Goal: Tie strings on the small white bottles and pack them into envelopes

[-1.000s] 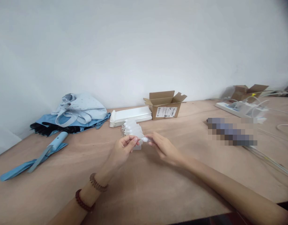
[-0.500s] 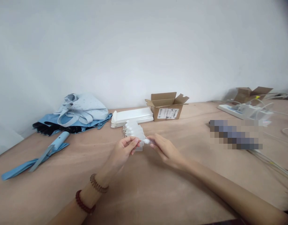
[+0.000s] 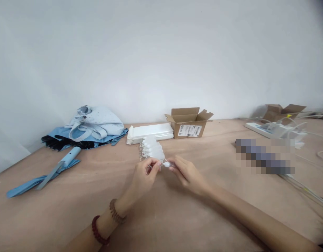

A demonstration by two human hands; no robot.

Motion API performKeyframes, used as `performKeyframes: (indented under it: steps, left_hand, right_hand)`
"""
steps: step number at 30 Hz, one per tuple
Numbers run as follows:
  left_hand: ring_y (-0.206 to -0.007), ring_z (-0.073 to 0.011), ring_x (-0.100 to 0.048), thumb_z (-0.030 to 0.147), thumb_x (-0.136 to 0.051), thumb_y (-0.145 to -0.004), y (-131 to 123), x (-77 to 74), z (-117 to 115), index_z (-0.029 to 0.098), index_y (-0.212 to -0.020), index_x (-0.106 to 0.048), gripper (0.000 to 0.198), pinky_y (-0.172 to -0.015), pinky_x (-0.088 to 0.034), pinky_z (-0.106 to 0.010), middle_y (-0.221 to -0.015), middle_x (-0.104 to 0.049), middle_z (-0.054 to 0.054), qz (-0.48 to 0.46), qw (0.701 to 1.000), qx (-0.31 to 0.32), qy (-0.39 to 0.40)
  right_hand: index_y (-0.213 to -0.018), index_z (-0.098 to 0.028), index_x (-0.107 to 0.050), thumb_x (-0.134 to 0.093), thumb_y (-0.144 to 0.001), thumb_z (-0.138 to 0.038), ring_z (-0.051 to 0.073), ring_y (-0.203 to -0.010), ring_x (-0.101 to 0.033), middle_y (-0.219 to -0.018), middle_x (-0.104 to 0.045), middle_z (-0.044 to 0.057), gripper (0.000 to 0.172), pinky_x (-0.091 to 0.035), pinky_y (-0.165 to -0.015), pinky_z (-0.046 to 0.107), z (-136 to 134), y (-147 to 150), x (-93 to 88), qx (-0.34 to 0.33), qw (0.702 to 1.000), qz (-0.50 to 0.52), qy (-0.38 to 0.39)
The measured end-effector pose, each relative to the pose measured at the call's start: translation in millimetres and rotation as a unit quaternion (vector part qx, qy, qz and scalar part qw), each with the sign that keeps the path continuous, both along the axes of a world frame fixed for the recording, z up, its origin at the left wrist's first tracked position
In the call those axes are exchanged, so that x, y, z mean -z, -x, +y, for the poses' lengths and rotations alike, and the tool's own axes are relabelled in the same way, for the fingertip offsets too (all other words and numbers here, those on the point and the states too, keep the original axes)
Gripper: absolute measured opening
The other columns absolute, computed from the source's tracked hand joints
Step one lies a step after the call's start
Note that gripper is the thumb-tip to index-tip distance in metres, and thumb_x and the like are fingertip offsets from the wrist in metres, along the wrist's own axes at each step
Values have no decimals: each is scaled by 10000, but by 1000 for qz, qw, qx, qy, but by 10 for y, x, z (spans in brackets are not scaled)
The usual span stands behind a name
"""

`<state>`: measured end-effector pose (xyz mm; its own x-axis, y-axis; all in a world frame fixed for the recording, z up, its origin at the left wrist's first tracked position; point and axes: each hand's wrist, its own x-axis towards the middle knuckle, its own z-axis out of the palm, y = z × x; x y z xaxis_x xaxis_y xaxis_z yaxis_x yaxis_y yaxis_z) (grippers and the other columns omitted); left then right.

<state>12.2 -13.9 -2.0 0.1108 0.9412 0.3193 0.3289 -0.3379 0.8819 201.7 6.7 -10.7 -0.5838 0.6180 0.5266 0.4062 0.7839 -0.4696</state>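
nearer the viewer than the open carton (image 3: 189,130) and a little to its left, two bare hands meet over the table (image 3: 161,224) at a small white tag (image 3: 166,164). the left hand (image 3: 150,172) has its thumb and forefinger pinched together at the tag's left end, the other fingers curled under; the bit between those fingertips is too small to make out. the right hand (image 3: 186,173) is nearly closed too, thumb against fingers on the tag's right end, hiding part of it. so the tag sits between the two hands, in front of the carton and slightly left of it. between the hands and the carton, off to the carton's left, a row of pale tags (image 3: 152,148) lies overlapping on the table, with thin string loops (image 3: 142,152) along the left edge. just left of the carton is a stack of flat white packs (image 3: 151,133). farther left of the carton, a pale cloth bag (image 3: 100,120) rests on a blue umbrella (image 3: 55,133), whose handle (image 3: 72,155) points toward the viewer. well to the right of the carton are a white power strip (image 3: 257,129) with things plugged in and a second brown box (image 3: 274,113) behind it; nearer the viewer than that strip, also right of the carton, lies a blurred dark item (image 3: 263,156). behind the carton rises a plain white wall (image 3: 161,63).
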Motion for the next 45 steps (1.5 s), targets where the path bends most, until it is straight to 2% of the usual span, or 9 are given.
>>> performKeyframes:
  steps: [6,20,25,27,29,32,36,42,45]
  left_hand:
    - [-620,-136,-513,350,-501,-838,-33,31,-25,169,-681,-569,249,-569,-384,-229,-632,-554,-1,8,1000,-13,-3]
    - [-538,-110,-451,367,-505,-838,-6,23,52,157,-653,-615,301,-517,-344,-216,-570,-533,12,31,999,16,9]
    - [-593,-124,-499,371,-528,-831,105,-35,130,168,-653,-628,288,-563,-370,-226,-617,-578,4,29,999,26,6]
    - [-615,-132,-517,385,-566,-807,222,-47,242,174,-686,-646,256,-578,-379,-235,-646,-599,-2,7,1000,-6,10]
    - [-629,-141,-531,397,-613,-766,343,-35,378,171,-694,-656,241,-581,-390,-244,-660,-613,-14,-55,995,-81,13]
    - [-565,-106,-490,417,-673,-700,446,23,539,148,-755,-686,275,-506,-347,-230,-727,-642,-25,-147,977,-147,51]
    - [-546,-86,-491,426,-712,-661,402,115,609,128,-851,-709,354,-470,-331,-213,-770,-666,-39,-193,968,-134,90]
    - [-841,-181,-617,397,-734,-652,350,208,654,151,-903,-730,352,-701,-457,-268,-928,-717,-76,-181,972,-134,70]
    - [-850,-198,-621,398,-741,-639,384,205,684,145,-913,-733,373,-717,-462,-289,-960,-718,-91,-195,967,-140,82]
  right_hand:
    - [-1088,-206,-506,-380,-930,-181,191,-857,-591,-943,-616,81,203,-483,-732,302,-37,36,11,6,1000,10,-12]
    - [-1111,-199,-505,-382,-936,-204,192,-848,-590,-949,-613,85,214,-483,-739,309,11,12,21,15,1000,-9,-25]
    - [-1141,-196,-495,-393,-941,-237,192,-881,-592,-997,-602,93,229,-484,-763,315,26,10,-7,26,999,-9,-22]
    - [-1143,-194,-499,-418,-934,-271,212,-934,-580,-1049,-590,108,238,-480,-798,345,52,-2,-14,62,998,-8,-20]
    - [-1110,-190,-516,-437,-925,-301,236,-969,-565,-1065,-583,118,230,-471,-826,380,89,-19,-10,107,994,-5,-21]
    - [-1067,-182,-531,-434,-922,-306,244,-959,-559,-1026,-587,114,214,-467,-831,393,144,-41,11,139,990,-4,-24]
    - [-1058,-171,-535,-446,-913,-283,238,-964,-555,-1023,-585,113,204,-465,-836,380,180,-48,33,147,989,-4,-28]
    - [-1063,-168,-536,-452,-911,-265,232,-966,-558,-1031,-585,112,199,-466,-840,376,195,-65,56,153,988,-13,-29]
    - [-1057,-157,-539,-456,-910,-253,232,-976,-557,-1040,-586,115,194,-466,-843,373,189,-66,63,156,987,-21,-23]
